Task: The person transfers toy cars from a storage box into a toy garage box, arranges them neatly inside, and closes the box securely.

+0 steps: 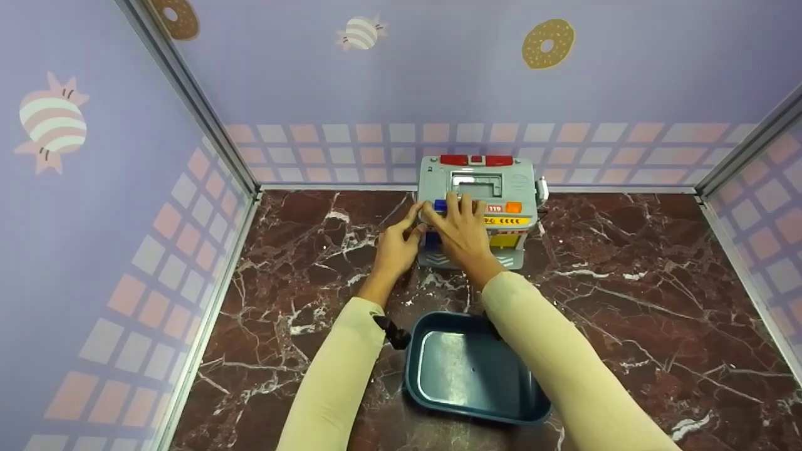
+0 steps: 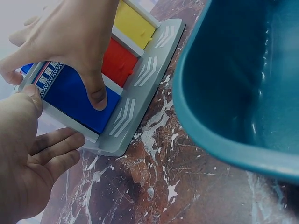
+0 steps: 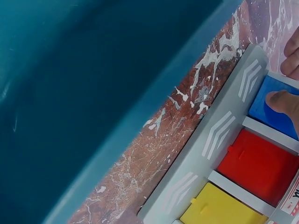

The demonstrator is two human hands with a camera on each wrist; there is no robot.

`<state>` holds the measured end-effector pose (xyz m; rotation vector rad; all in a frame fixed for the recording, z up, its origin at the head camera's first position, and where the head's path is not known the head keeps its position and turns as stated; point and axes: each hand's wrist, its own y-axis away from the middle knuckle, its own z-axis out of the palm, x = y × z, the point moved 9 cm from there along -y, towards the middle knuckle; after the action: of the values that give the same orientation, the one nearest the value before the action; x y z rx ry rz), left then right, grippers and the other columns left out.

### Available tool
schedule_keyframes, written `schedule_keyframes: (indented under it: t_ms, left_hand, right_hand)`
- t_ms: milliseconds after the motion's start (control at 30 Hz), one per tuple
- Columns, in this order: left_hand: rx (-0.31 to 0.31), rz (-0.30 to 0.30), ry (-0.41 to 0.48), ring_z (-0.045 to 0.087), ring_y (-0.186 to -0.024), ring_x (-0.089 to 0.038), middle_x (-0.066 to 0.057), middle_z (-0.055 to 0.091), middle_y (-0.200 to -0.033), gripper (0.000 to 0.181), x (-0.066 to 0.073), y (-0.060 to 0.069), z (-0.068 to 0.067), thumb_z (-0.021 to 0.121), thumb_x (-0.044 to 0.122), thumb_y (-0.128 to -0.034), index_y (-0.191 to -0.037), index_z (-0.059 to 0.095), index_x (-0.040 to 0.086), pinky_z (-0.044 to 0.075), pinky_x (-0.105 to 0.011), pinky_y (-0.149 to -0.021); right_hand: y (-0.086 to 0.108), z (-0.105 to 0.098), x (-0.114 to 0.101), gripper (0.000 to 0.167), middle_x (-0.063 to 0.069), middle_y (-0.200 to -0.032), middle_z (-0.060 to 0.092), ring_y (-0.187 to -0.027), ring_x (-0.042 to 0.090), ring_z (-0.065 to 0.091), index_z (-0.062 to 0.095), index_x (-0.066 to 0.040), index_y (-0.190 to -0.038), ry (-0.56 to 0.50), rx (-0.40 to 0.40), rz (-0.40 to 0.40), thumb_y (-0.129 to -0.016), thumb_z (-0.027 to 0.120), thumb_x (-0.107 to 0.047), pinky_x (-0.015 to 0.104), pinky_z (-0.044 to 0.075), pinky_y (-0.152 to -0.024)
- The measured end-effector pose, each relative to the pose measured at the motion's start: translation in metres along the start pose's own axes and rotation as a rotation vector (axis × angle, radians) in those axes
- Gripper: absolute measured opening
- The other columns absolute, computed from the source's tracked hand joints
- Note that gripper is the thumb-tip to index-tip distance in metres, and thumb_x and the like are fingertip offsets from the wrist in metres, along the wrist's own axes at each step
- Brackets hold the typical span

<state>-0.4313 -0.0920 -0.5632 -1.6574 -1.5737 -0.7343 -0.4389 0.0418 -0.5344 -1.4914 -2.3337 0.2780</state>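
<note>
A grey toy garage (image 1: 432, 178) with red lights on its roof stands against the back wall. Its front has blue (image 2: 70, 100), red (image 3: 257, 165) and yellow (image 3: 219, 207) doors. My right hand (image 1: 463, 235) grips its front upper edge, with fingers over the top near a blue button (image 1: 440, 205) and the thumb against the blue door. My left hand (image 1: 396, 247) is at the garage's left front corner, one fingertip touching there close to the right hand's finger. The left hand's other fingers hang loosely beside the garage. Whether anything small lies between the two hands' fingertips is unclear.
A dark teal plastic bin (image 1: 416, 401) sits on the marbled table (image 1: 626, 326) below my forearms, in front of the garage. Patterned purple panels (image 1: 438, 75) enclose the table at the back and both sides. A white handset-like part (image 1: 542, 189) projects from the garage's right side.
</note>
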Motion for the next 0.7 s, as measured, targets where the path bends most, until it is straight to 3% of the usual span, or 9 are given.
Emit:
schedule_keyframes:
  t_ms: [100,267,500,700]
  left_hand:
    - [0.001,0.004,0.001,0.055,-0.068,-0.024,-0.005,0.067,-0.076,0.052,0.0002,0.0001,-0.0001,0.066,0.036,-0.1124,-0.162,0.054,0.045,0.061,-0.055,-0.094]
    - [0.004,0.011,0.006,0.058,-0.072,-0.024,-0.005,0.067,-0.077,0.052,0.0016,0.0007,-0.0014,0.067,0.037,-0.1117,-0.161,0.055,0.045,0.06,-0.056,-0.097]
    - [0.006,0.019,0.008,0.066,-0.081,-0.031,-0.01,0.07,-0.078,0.052,0.0033,0.0003,-0.0022,0.067,0.037,-0.1112,-0.162,0.056,0.042,0.06,-0.058,-0.102]
    - [0.008,0.027,0.006,0.067,-0.082,-0.033,-0.009,0.071,-0.079,0.053,0.0039,0.0002,-0.0026,0.068,0.036,-0.1108,-0.162,0.056,0.042,0.06,-0.058,-0.102]
  right_hand:
    - [-0.0002,0.0018,-0.0003,0.064,0.025,-0.149,0.046,-0.127,0.048,0.049,0.04,-0.03,-0.153,0.001,-0.013,0.005,-0.101,0.077,-0.03,0.062,0.046,-0.098]
    - [-0.0003,0.002,-0.0005,0.072,0.024,-0.15,0.047,-0.128,0.048,0.049,0.038,-0.029,-0.152,0.016,-0.02,0.016,-0.096,0.083,-0.03,0.062,0.046,-0.1]
    - [-0.0013,0.0013,-0.0024,0.055,0.024,-0.147,0.046,-0.124,0.048,0.049,0.038,-0.027,-0.152,0.036,-0.002,0.012,-0.107,0.069,-0.033,0.061,0.046,-0.099]
    - [-0.0019,0.002,-0.0021,0.056,0.024,-0.146,0.047,-0.123,0.048,0.051,0.038,-0.027,-0.152,0.038,-0.003,0.02,-0.106,0.07,-0.028,0.059,0.046,-0.1]
